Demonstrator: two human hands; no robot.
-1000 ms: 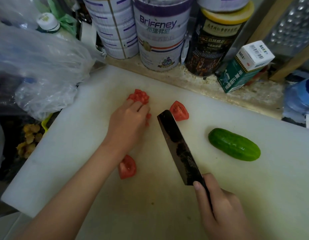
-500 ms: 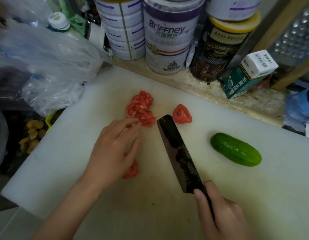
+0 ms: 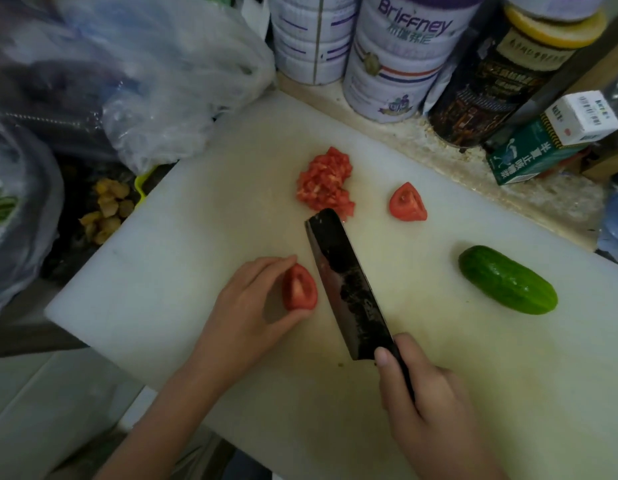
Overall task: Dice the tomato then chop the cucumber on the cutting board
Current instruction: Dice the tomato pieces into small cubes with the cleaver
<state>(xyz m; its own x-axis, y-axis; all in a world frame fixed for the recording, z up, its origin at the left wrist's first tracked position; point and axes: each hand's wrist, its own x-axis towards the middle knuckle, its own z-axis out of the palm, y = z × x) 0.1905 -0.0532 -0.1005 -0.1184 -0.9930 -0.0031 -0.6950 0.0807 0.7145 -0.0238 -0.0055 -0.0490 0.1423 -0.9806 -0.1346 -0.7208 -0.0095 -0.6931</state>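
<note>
- While a wedge (image 3: pixel 299 288) of tomato is pinched between the thumb and fingertips of the left hand (image 3: pixel 252 306) at the centre of the frame, the knife (image 3: pixel 345 285) is held just to its right. The blade's flat is tilted up toward the camera. Whether the edge rests on the board (image 3: pixel 196 271) cannot be told.
- The left hand is half curled round the wedge, whose cut face is turned up, probably so that it can be set down and steadied for slicing.
- The knife handle is gripped in the closed right hand (image 3: pixel 429 403) at lower right, with the thumb laid by the blade's heel. This hold is judged to give control of the wide blade.
- A heap of dice (image 3: pixel 326 183) is seen just above the knife tip, apparently gathered there so that the middle of the board is free for cutting.
- A far wedge (image 3: pixel 407 203) lies uncut to the right of the dice, apart from them.
- The cucumber (image 3: pixel 506 279) lies whole at the right of the board, well apart from the knife, and is judged to be reserved for the second step.
- Dicing is judged part done: one heap is cut, two wedges are not, and the cucumber is untouched.
- Care is called for next, since the fingertips are close to the blade and the wedge may rock on its rounded skin.
- Tins (image 3: pixel 401 64) and a bag (image 3: pixel 162 81) are crowded off the board along the top and upper left.
</note>
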